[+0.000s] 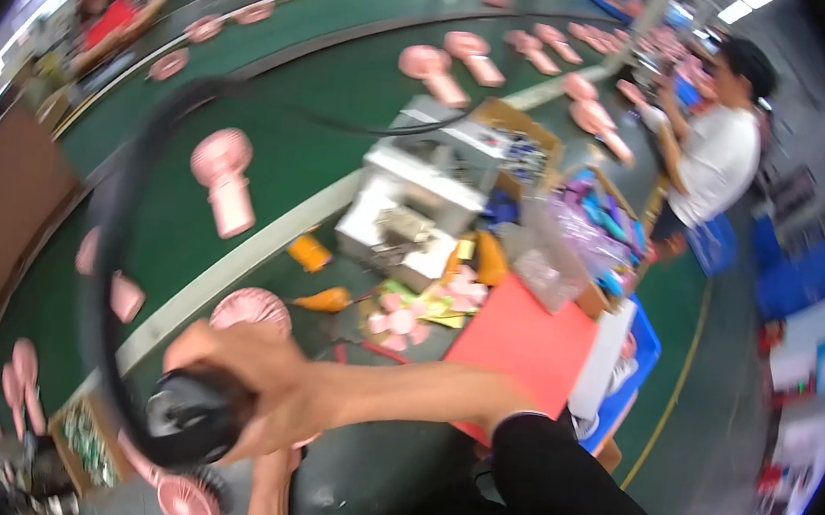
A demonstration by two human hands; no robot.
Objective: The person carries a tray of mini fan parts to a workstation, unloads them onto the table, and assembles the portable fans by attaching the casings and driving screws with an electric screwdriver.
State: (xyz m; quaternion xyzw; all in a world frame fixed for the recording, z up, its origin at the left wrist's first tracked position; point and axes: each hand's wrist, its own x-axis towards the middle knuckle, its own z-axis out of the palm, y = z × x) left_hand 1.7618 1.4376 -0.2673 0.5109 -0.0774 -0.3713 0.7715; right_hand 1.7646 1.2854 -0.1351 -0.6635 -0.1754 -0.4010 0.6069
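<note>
The right hand (248, 391) is clamped around a black corded tool (186, 420) at seven o'clock. A pink fan (251, 309) lies just beyond on the green worktop (323, 148). The left hand is hidden; I cannot tell its state.

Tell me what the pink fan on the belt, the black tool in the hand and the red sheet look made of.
Pink fan: likely moulded plastic, smooth, one even colour. Black tool, gripped by the right hand: probably glossy plastic, going by the highlights; blur leaves doubt. Red sheet: flat and matte, maybe plastic board or card; can't tell which.
</note>
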